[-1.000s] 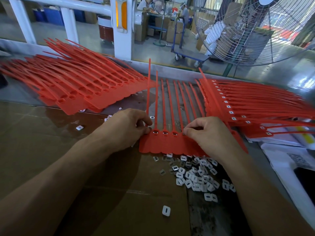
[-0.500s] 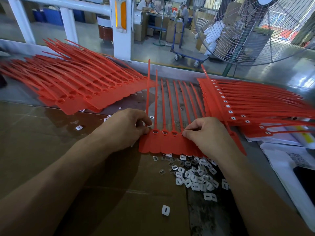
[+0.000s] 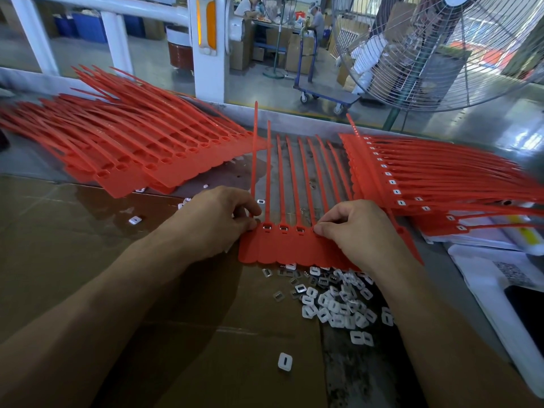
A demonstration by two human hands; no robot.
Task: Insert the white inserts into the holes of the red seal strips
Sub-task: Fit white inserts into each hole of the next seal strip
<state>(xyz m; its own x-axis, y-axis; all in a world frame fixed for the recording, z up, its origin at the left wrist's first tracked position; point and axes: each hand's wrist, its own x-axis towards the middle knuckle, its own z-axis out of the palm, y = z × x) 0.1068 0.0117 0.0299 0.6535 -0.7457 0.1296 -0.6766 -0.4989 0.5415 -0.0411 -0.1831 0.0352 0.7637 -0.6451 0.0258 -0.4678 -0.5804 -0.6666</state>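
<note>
Three holes filled on seal strip sheet (image 3: 294,248) | right hand (image 3: 357,231) fingers pinching fourth insert | left hand (image 3: 217,222) fingers clamping sheet edge | unfilled pile (image 3: 132,154) waiting.

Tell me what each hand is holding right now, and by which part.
The left hand pinches the left end of the red seal strip sheet at its row of holes. The right hand pinches something small at the fourth hole; fingers hide it.

The flat red plastic seal strips (image 3: 282,248) looked smooth and semi-matt; the small white plastic inserts (image 3: 338,307) glossy; the brown cardboard sheet (image 3: 73,231) matt.
</note>
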